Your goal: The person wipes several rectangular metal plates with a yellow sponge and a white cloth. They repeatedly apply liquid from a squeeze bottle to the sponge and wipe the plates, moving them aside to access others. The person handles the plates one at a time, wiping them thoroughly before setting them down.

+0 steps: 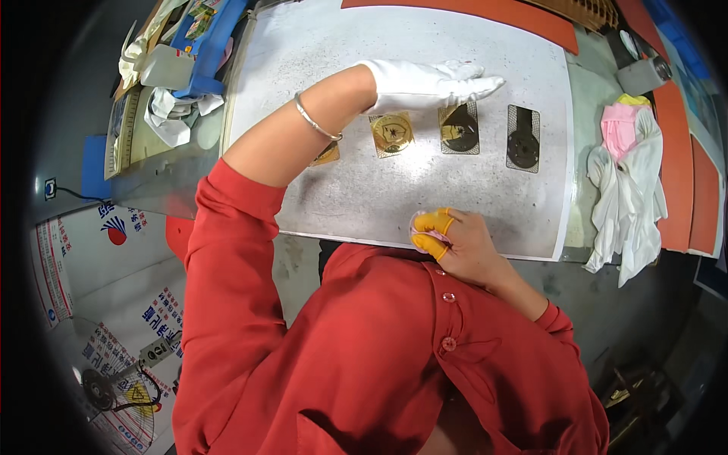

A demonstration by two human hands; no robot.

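My left hand (432, 83), in a white glove, is stretched flat above the far half of the white sheet (341, 205), fingers pointing right and nothing seen in them. Just below it lie a gold square plate (392, 134) and a dark plate with a gold part and a round pattern (459, 133). Further right is a dark meshed plate (523, 140). Another gold piece (327, 155) is partly hidden by my left forearm. At the near edge my right hand (464, 241), with yellow finger covers on the thumb and a finger, pinches a small pale-pink cloth (419, 230).
On the right lie white gloves (629, 182) with a pink cloth (619, 129), next to a small bottle (643, 76) and orange strips (671, 182). At the left are a blue bin (212, 53), a white plastic bottle (168, 67) and crumpled white cloth (173, 114).
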